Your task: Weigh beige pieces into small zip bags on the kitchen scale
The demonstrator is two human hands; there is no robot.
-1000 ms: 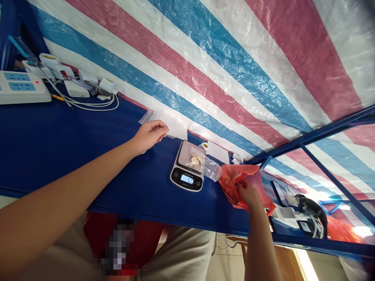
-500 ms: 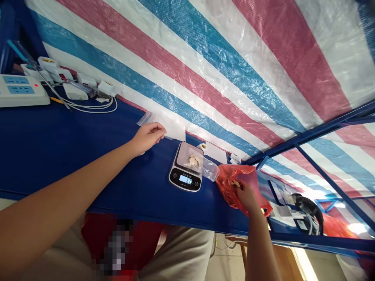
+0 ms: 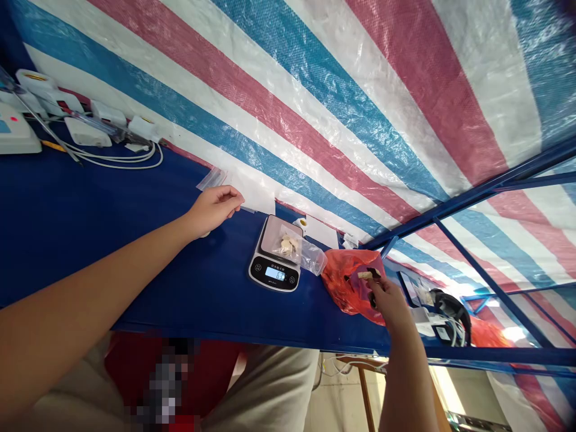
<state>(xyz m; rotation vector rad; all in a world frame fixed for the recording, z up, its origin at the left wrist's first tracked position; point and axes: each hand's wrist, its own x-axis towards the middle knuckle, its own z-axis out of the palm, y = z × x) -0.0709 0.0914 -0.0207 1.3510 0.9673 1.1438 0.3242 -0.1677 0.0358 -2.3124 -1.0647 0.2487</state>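
A small kitchen scale (image 3: 275, 255) with a lit display (image 3: 275, 274) stands on the blue desk. On its plate lies a clear plastic bag (image 3: 312, 257) holding several pale dried slices (image 3: 289, 244). My right hand (image 3: 387, 300) is closed on a pale slice (image 3: 365, 275) with a dark edge, above the open mouth of a red plastic bag (image 3: 337, 282). What else may be in its fingers I cannot make out. To the left of the scale my left hand (image 3: 216, 210) rests with its fingers pressed together and nothing visible in them, beside clear zip bags (image 3: 212, 179) and white paper (image 3: 254, 192).
White chargers (image 3: 108, 113), cables (image 3: 130, 161) and a power strip (image 3: 18, 132) lie at the far left. Striped plastic sheeting (image 3: 288, 114) rises behind the desk. At the right is a blue metal frame (image 3: 486, 258). A white roll (image 3: 300, 225) sits behind the scale.
My right hand has risen out of the red bag, and the pale slice in it now shows more plainly. The view has shifted slightly; my left hand keeps its pose.
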